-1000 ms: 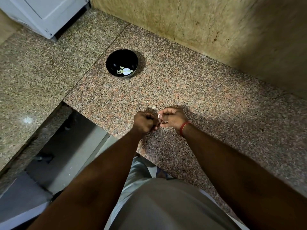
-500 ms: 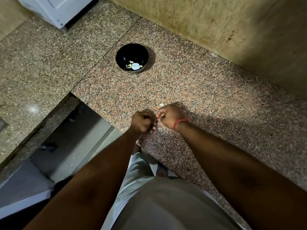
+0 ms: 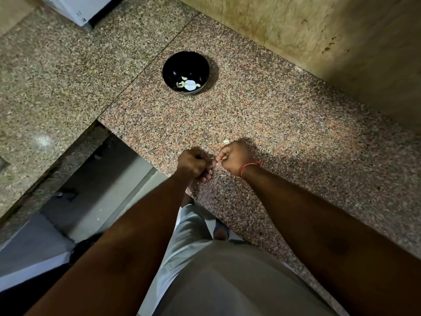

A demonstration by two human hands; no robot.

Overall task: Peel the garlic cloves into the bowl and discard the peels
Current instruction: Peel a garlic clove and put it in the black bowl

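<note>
A black bowl (image 3: 172,65) stands on the granite counter (image 3: 273,124), well beyond my hands, with a few pale peeled garlic cloves (image 3: 188,85) at its bottom. Near the counter's front edge my left hand (image 3: 194,164) and my right hand (image 3: 234,156) meet fingertip to fingertip, both with curled fingers. Between them they pinch a small garlic clove (image 3: 215,161), almost wholly hidden; only a pale sliver shows at my right thumb. A pale scrap of garlic or peel (image 3: 226,141) lies on the counter just beyond my right hand. Thin peel bits (image 3: 222,176) lie under my right wrist.
The counter is L-shaped, and its left wing (image 3: 45,76) borders an open gap down to the floor (image 3: 95,190) at lower left. A white appliance (image 3: 79,8) stands at the far left corner. A tiled wall (image 3: 319,37) closes the back right.
My right hand has rolled its fingers under, hiding the white clove that showed a second ago. Both fists stay pressed together. The bowl has not moved; only the camera view shifted.
</note>
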